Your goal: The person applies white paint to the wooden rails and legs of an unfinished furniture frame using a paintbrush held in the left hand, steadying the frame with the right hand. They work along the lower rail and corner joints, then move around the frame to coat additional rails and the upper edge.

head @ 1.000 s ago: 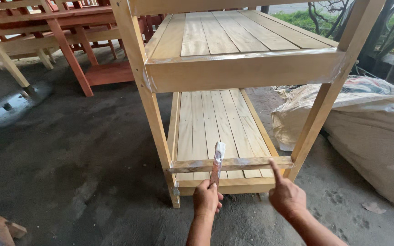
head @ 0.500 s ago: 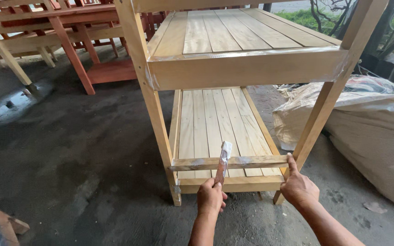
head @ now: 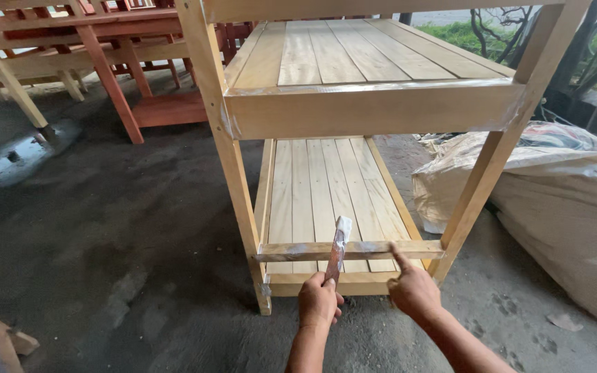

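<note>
The left hand [head: 319, 300] is clamped on a paintbrush [head: 337, 249] crossing the shelf rail [head: 291, 251], while the right hand [head: 414, 290], otherwise curled, touches that rail with its index finger.

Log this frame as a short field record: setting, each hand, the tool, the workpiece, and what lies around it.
Setting: dark concrete floor, outdoors or semi-open
Left hand: grips a brush with a reddish handle, bristle end up at the thin front rail
Right hand: index finger touching the same rail
Workpiece: pale wooden shelf rack with slatted tiers
Right of rack: large pale sack
Background left: reddish wooden furniture, a puddle
</note>
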Available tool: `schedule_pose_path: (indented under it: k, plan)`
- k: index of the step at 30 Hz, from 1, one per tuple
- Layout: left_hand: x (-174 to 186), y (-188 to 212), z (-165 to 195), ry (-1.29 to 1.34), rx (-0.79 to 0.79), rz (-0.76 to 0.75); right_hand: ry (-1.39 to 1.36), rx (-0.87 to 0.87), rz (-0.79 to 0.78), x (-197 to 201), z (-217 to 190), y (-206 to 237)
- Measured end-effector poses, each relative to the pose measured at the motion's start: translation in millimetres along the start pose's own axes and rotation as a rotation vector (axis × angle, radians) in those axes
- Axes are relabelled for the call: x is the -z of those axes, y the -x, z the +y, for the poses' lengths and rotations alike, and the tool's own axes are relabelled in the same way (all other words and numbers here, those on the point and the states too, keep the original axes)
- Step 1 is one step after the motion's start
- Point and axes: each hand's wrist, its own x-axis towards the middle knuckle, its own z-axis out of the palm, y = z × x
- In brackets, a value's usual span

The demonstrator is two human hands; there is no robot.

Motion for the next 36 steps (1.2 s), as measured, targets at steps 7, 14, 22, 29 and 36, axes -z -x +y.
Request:
schedule_pose_path:
  k: [7, 14, 22, 29, 36]
  plan:
    - [3, -2, -5, 0.016, -0.018, 0.016, 0.022, 0.090, 0.056, -1, -28, -1]
    - [-4, 2, -4, -0.005, 0.005, 0.008, 0.121, 0.158, 0.007, 6, -40, 22]
    - [-2, 7, 2, -0.051, -0.012, 0.011, 0.196, 0.080, -0.049, 2, -31, 37]
    - [-2, 3, -2, -0.023, -0.006, 0.006, 0.195, 0.197, 0.039, -20, -19, 37]
    - [3, -4, -8, -0.009, -0.033, 0.035, 0.159, 0.195, 0.087, -22, -18, 31]
